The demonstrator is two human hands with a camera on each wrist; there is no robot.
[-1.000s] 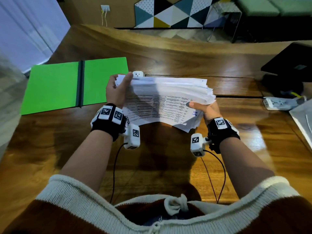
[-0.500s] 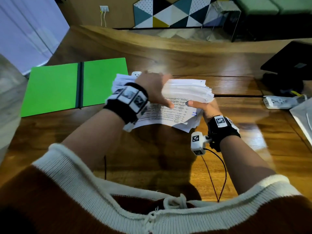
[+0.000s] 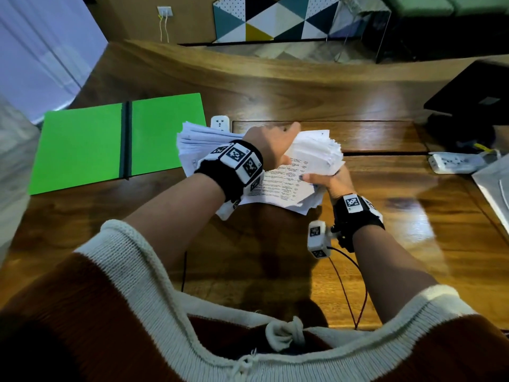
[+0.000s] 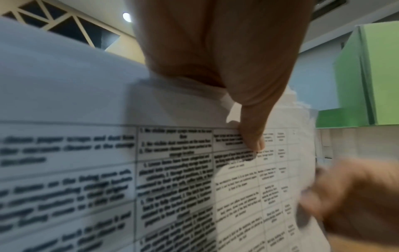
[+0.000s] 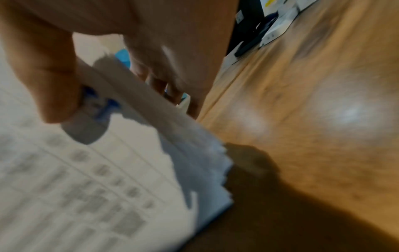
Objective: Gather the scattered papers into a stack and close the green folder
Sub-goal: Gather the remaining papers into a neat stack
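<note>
A thick stack of printed papers (image 3: 308, 155) is held above the wooden table, its edges uneven. My left hand (image 3: 272, 146) reaches across the top of the stack. In the left wrist view its thumb (image 4: 252, 136) lies on the printed sheet (image 4: 86, 170) while the fingers go over the far edge, out of sight. My right hand (image 3: 330, 180) grips the stack's near right corner, with the thumb (image 5: 54, 95) on top and the fingers underneath the papers (image 5: 108, 187). The green folder (image 3: 82, 144) lies open and flat to the left.
A white socket block (image 3: 219, 123) sits just behind the stack. A white power strip (image 3: 454, 162) and a dark device (image 3: 473, 106) are at the right, with a pale tray (image 3: 495, 188) at the right edge. Bare wood (image 3: 248, 257) lies in front of me.
My left hand let go of the stack's left edge and crossed over the top toward the right side. The right hand kept its hold on the right corner.
</note>
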